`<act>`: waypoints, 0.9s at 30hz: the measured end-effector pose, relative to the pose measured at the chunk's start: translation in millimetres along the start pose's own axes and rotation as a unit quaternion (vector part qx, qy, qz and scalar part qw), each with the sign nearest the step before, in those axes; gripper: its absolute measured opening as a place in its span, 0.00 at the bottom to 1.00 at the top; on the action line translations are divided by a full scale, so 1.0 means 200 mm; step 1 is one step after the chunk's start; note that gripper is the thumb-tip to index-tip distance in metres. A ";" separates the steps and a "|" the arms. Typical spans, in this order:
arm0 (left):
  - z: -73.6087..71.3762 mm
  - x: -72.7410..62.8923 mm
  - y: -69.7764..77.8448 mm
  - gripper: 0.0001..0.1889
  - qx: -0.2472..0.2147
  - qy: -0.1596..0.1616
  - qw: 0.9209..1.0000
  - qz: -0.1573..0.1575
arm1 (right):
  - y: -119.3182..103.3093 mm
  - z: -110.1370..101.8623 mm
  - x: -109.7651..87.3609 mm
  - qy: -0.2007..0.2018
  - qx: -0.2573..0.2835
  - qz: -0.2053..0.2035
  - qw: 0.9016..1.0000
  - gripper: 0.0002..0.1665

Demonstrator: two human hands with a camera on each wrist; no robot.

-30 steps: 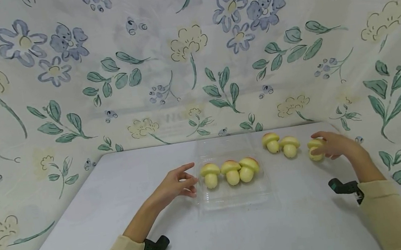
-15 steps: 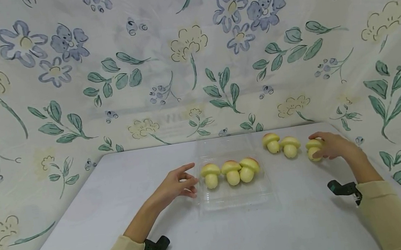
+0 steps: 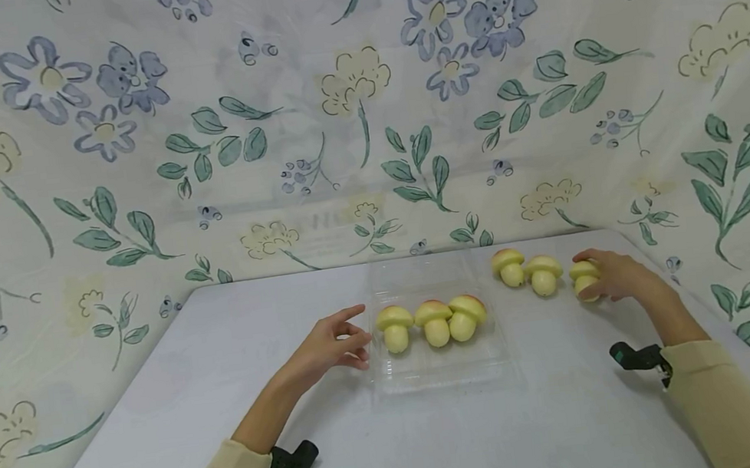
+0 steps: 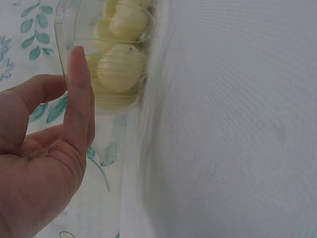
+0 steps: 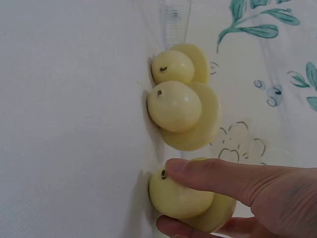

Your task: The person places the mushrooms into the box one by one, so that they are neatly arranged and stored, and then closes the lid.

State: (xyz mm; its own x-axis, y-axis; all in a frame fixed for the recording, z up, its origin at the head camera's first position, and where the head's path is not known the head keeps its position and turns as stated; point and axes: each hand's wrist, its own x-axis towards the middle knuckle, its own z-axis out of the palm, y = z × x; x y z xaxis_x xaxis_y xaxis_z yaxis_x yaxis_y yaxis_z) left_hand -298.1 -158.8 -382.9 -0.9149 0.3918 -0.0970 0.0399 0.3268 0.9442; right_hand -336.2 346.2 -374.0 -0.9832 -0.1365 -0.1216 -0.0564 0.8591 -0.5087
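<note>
Upper half of the head view's basically taken up by a pale cloth [image 3: 302, 80], printed with bluish flowers [image 3: 48, 80] at upper left and green leafy sprigs [image 3: 421, 163] all over. Lower half's mostly filled by a whitish tabletop [image 3: 428, 452].

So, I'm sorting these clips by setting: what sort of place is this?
Probably a set-up recording spot, perhaps indoors: a plain white table stands before a floral backdrop, and a black device sits at each of the person's wrists.

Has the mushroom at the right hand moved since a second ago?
Yes: in the head view, that mushroom shifted slightly left, toward the clear container.
</note>
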 end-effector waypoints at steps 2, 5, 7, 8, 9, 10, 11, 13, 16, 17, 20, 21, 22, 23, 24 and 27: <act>0.00 0.00 0.00 0.38 0.000 -0.001 1.000 0.001 | 0.00 0.00 0.00 0.000 -0.002 -0.005 1.000 0.46; 0.00 0.00 0.00 0.38 0.000 0.000 1.000 -0.001 | 0.00 0.01 0.00 -0.002 -0.002 -0.009 1.000 0.46; 0.00 0.00 0.00 0.38 0.001 0.000 1.000 -0.002 | 0.00 0.01 0.00 -0.002 0.000 -0.011 1.000 0.46; 0.00 0.00 0.00 0.38 0.000 0.001 1.000 -0.002 | 0.00 0.01 -0.01 -0.002 0.000 -0.013 1.000 0.46; 0.00 0.00 0.00 0.38 0.000 0.001 1.000 -0.003 | 0.00 0.01 0.00 -0.002 0.000 -0.015 1.000 0.46; 0.00 0.00 0.00 0.38 0.000 0.001 1.000 -0.003 | 0.00 0.01 0.00 -0.002 -0.001 -0.018 1.000 0.46; 0.00 0.00 0.00 0.38 0.001 0.001 1.000 -0.003 | 0.01 0.01 0.00 -0.001 -0.001 -0.021 1.000 0.46; 0.00 0.00 0.00 0.38 0.002 0.001 1.000 -0.004 | 0.01 0.01 0.00 0.001 -0.001 -0.025 1.000 0.46; 0.00 0.00 0.00 0.38 0.002 0.001 1.000 -0.004 | 0.02 0.01 0.00 0.002 0.004 -0.026 1.000 0.46; 0.00 0.00 0.00 0.38 0.001 0.001 1.000 -0.004 | 0.02 0.01 0.00 0.002 0.006 -0.026 1.000 0.46; 0.00 0.00 0.00 0.39 0.000 0.000 1.000 -0.003 | 0.01 0.01 -0.01 0.002 0.008 -0.025 1.000 0.46; 0.00 0.00 0.00 0.39 0.000 0.000 1.000 -0.003 | 0.01 0.01 -0.01 0.003 0.007 -0.024 1.000 0.46; 0.00 0.00 0.00 0.39 0.001 0.000 1.000 -0.003 | 0.02 0.01 0.00 0.003 0.006 -0.024 1.000 0.46; 0.00 0.00 0.00 0.39 0.001 0.000 1.000 -0.003 | 0.02 0.01 0.00 0.003 0.006 -0.024 1.000 0.46; 0.00 0.01 -0.01 0.39 0.002 0.000 1.000 -0.004 | 0.02 0.01 0.00 0.003 0.005 -0.024 1.000 0.46; 0.00 0.01 -0.01 0.39 0.003 0.000 1.000 -0.004 | 0.02 0.00 0.00 0.004 0.005 -0.022 1.000 0.46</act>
State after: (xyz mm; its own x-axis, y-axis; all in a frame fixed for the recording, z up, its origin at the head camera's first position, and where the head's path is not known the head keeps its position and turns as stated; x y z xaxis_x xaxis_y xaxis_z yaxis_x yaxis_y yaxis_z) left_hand -299.9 -159.2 -384.2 -0.9150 0.3897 -0.1044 0.0353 0.3352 0.9415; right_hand -335.7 349.0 -376.6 -0.9810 -0.1706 -0.0924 -0.0982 0.8472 -0.5221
